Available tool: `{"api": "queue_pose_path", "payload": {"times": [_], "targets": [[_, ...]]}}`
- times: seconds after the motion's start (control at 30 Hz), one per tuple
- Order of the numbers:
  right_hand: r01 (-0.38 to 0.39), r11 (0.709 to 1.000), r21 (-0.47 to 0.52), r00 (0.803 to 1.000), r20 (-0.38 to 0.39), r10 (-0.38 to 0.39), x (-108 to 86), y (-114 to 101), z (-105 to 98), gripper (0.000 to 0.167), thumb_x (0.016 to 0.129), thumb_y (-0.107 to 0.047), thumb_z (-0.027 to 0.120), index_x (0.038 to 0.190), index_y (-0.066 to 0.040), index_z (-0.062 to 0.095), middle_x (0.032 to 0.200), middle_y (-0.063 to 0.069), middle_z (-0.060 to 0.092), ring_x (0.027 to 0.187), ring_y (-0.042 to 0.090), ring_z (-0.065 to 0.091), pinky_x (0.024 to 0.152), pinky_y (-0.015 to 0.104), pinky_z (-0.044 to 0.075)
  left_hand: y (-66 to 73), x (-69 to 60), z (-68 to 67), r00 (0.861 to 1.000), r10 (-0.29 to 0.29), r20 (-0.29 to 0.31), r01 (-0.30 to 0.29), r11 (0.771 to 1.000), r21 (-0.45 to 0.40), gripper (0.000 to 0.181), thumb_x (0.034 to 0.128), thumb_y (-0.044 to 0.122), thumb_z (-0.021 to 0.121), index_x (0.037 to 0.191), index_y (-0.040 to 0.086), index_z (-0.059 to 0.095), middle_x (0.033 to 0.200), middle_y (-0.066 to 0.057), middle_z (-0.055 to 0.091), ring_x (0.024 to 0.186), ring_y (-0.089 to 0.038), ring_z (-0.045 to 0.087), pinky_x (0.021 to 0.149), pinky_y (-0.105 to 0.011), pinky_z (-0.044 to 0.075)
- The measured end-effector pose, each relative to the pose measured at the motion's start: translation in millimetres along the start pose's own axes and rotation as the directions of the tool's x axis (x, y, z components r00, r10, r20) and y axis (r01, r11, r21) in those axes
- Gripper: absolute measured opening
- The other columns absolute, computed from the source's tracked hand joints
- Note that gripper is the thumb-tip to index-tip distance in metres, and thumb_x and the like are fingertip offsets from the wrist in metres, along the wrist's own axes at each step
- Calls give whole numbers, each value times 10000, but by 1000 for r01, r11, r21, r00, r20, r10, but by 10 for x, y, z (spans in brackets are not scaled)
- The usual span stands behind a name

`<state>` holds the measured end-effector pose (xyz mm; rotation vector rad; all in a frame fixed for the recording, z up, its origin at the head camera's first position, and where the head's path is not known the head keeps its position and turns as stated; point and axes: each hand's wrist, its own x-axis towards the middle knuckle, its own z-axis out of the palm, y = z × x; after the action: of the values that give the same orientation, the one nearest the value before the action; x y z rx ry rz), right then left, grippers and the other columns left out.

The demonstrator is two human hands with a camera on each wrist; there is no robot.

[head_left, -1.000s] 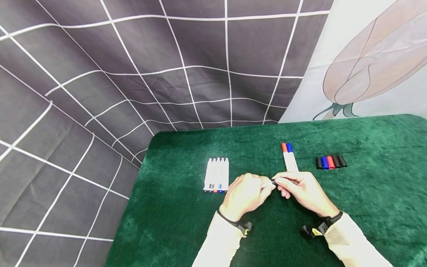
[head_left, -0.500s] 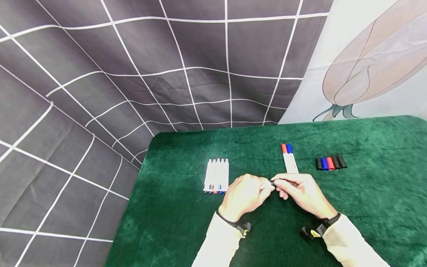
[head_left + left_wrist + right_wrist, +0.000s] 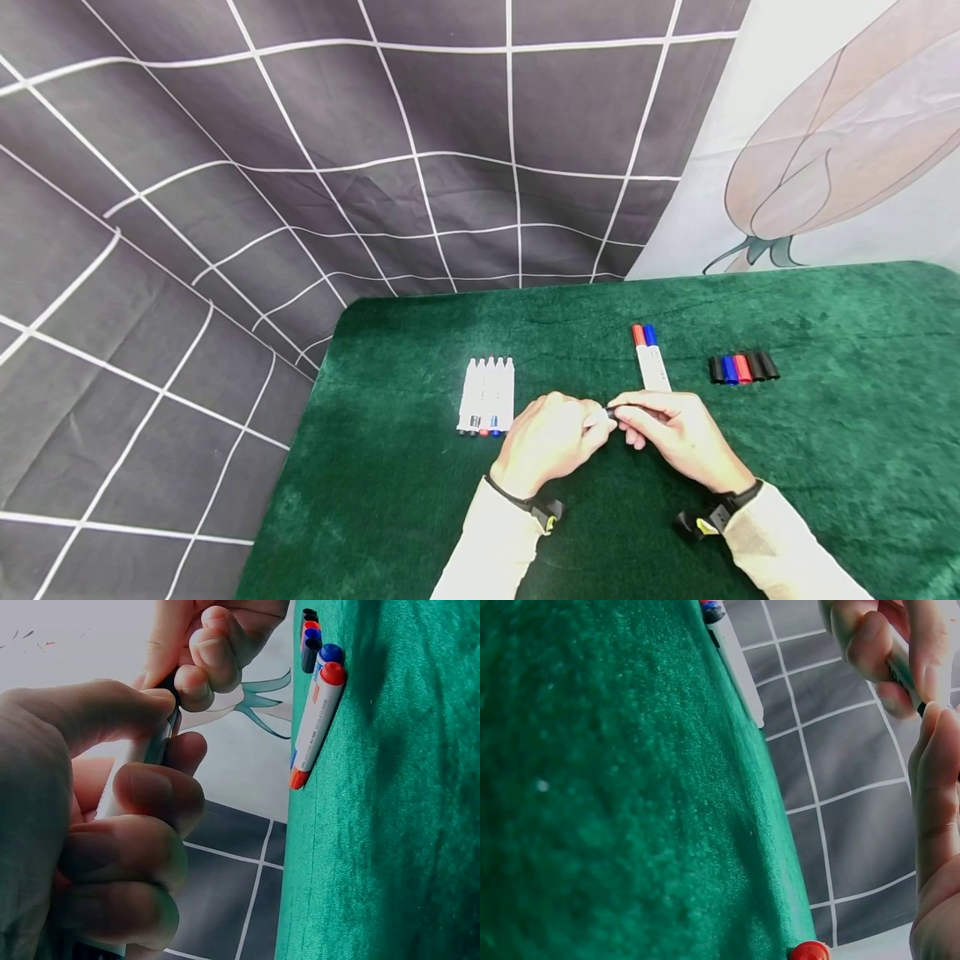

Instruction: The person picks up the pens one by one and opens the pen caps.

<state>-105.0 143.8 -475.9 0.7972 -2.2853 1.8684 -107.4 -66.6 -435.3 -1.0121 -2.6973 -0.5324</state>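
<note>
My left hand [image 3: 551,437] curls its fingers round a white marker, whose barrel shows between thumb and fingers in the left wrist view [image 3: 127,769]. Touching it from the right, my right hand [image 3: 682,433] pinches the black end [image 3: 612,412] of that marker between thumb and finger. Both hands are above the green cloth. Just beyond the right hand lie two capped markers side by side, one red-capped [image 3: 638,335] and one blue-capped [image 3: 650,335]; the right hand hides their lower ends.
Left of the hands, several uncapped white markers [image 3: 487,396] lie in a row on the green cloth [image 3: 390,500]. At the right is a row of loose caps, black, blue and red [image 3: 742,367]. A grey gridded curtain [image 3: 450,108] hangs behind the table.
Both hands stay joined at the marker, with only a very slight shift of the right hand and wrist to the left.
</note>
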Motion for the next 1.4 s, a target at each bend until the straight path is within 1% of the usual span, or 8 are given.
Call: {"api": "queue_pose_path", "payload": {"times": [0.23, 0.4, 0.6, 0.8, 1.1, 1.3, 1.4], "targets": [[21, 1000, -13, 1000, -1, -21, -1, -2, 3, 247, 917, 133, 611, 1034, -47, 731, 773, 173, 672, 607, 110, 641, 575, 242, 532, 8, -5, -10, 999, -26, 21, 26, 1000, -15, 262, 897, 276, 682, 675, 223, 554, 566, 144, 399, 510, -7, 401, 475, -182, 312], [57, 998, -34, 998, -2, -58, 4, -7, 2, 276, 897, 155, 621, 1041, -52, 732, 753, 136, 672, 617, 105, 641, 587, 228, 527, 3, -5, -6, 999, -36, 36, 37, 999, -32, 249, 894, 283, 682, 683, 229, 562, 569, 148, 404, 510, -1, 401, 476, -179, 312], [107, 993, -46, 994, -8, -107, 5, -16, 13, 308, 865, 183, 640, 1052, -43, 732, 770, 75, 686, 635, 99, 647, 599, 215, 524, -5, -2, -2, 999, -27, 33, 29, 998, -47, 265, 895, 276, 677, 668, 233, 548, 571, 149, 401, 510, 3, 393, 475, -171, 304], [148, 988, -36, 989, -20, -149, 2, -8, 20, 329, 835, 225, 639, 1050, -6, 731, 794, 92, 692, 656, 84, 648, 616, 210, 530, -11, 0, -4, 999, -22, 31, 24, 998, -65, 272, 895, 260, 674, 662, 226, 537, 572, 143, 373, 513, 2, 368, 480, -162, 284], [234, 972, -22, 971, -37, -235, 2, 31, 34, 360, 784, 272, 647, 1037, 29, 726, 813, 82, 695, 669, 90, 654, 620, 198, 528, -14, -4, -27, 999, -8, 40, 11, 997, -71, 302, 914, 266, 658, 650, 214, 519, 575, 136, 356, 510, -5, 363, 472, -161, 263], [303, 950, -70, 949, -67, -308, 24, 13, 50, 345, 746, 273, 673, 1008, 54, 724, 779, 77, 677, 664, 92, 629, 646, 163, 511, -34, -5, -40, 999, -1, 50, 7, 992, -126, 324, 934, 256, 638, 641, 207, 509, 579, 130, 328, 510, 3, 322, 472, -156, 243], [318, 945, -81, 944, -69, -324, 32, -14, 57, 346, 738, 270, 681, 1006, 57, 725, 789, 60, 683, 673, 89, 628, 662, 153, 508, -44, -10, -48, 998, 1, 58, 8, 988, -154, 327, 943, 266, 637, 644, 204, 519, 576, 130, 336, 510, 6, 322, 476, -152, 247]]}}
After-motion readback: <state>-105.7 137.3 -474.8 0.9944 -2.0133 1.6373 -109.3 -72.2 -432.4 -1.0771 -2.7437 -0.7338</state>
